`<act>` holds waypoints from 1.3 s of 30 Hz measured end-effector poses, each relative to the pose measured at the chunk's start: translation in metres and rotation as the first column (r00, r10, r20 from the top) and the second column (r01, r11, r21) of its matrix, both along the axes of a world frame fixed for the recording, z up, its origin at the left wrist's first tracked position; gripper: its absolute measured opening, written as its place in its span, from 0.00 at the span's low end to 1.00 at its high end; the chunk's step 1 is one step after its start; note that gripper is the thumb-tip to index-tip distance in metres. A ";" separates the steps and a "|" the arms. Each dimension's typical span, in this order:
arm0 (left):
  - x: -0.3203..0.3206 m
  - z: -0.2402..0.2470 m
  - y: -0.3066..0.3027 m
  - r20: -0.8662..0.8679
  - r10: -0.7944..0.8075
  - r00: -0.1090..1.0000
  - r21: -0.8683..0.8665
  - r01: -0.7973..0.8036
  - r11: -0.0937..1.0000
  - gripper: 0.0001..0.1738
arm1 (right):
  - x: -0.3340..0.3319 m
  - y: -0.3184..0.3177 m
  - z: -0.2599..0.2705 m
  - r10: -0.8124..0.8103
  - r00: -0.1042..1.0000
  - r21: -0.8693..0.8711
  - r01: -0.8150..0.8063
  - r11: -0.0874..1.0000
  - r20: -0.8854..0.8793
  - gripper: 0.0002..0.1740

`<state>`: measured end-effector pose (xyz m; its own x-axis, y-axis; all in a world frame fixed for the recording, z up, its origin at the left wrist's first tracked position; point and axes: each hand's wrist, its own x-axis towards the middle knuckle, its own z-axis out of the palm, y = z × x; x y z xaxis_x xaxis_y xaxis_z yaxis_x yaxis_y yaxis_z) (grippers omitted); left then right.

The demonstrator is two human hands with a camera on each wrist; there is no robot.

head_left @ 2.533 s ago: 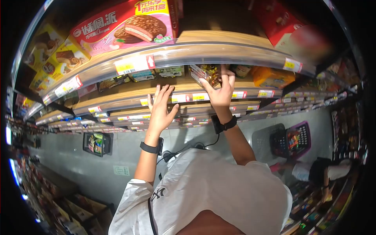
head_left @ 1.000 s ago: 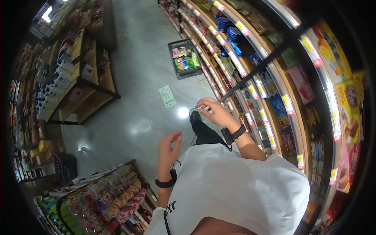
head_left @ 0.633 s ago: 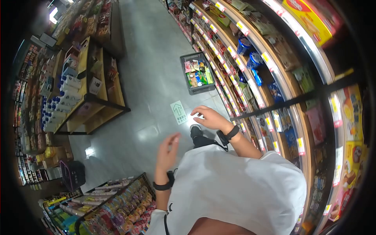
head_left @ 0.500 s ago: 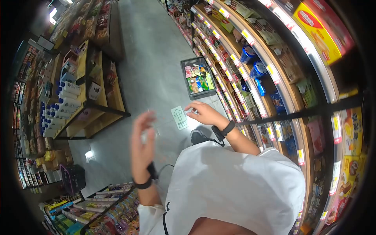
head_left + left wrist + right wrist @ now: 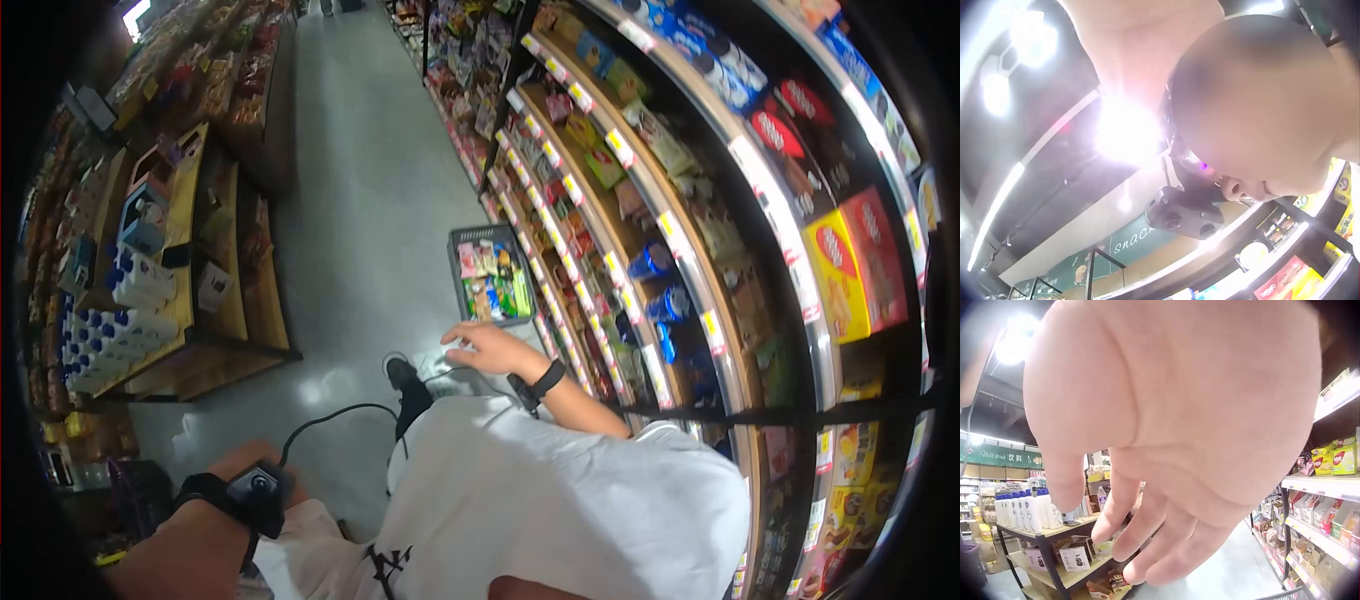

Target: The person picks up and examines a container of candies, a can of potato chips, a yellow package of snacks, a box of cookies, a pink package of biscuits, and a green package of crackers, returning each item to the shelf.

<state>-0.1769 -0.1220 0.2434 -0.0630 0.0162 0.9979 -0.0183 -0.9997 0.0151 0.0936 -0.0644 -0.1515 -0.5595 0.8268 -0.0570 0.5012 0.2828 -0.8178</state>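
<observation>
In the head view the right hand (image 5: 493, 350) hangs over the floor, just below a dark basket (image 5: 455, 290) of packaged goods; they are apart from each other in height or distance I cannot tell. Its fingers are loosely bent, and the right wrist view shows the palm and fingers (image 5: 1166, 537) holding nothing. The left forearm is raised at lower left with a wrist camera (image 5: 262, 485) on it; most of the left hand (image 5: 245, 458) is hidden behind that camera. Only part of the left palm (image 5: 1147, 37) shows in the left wrist view, its fingers out of sight.
Long shelves (image 5: 690, 270) of snacks run along the right. A wooden display stand (image 5: 190, 340) with white bottles (image 5: 110, 345) is at the left. Between them an aisle floor (image 5: 340, 200) stretches ahead, where a person's feet show far off. A cable (image 5: 325, 410) crosses in front of the shirt.
Both hands have left the shelf where they were among packages. The view has turned along the aisle, the basket appears nearer the right hand, and the left arm has swung up and outward to the lower left.
</observation>
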 end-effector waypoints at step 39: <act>0.077 -0.402 0.654 -0.386 -0.756 0.529 -0.870 -0.482 0.107 0.13 | 0.080 0.427 -0.367 -0.911 0.410 -0.611 0.732 0.302 0.041 0.13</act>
<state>-0.0994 0.5324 -0.1585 0.6559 0.6942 -0.2965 0.4827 -0.0838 0.8718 0.1734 0.3626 -0.5188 0.3448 0.7435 -0.5729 -0.0329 -0.6004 -0.7990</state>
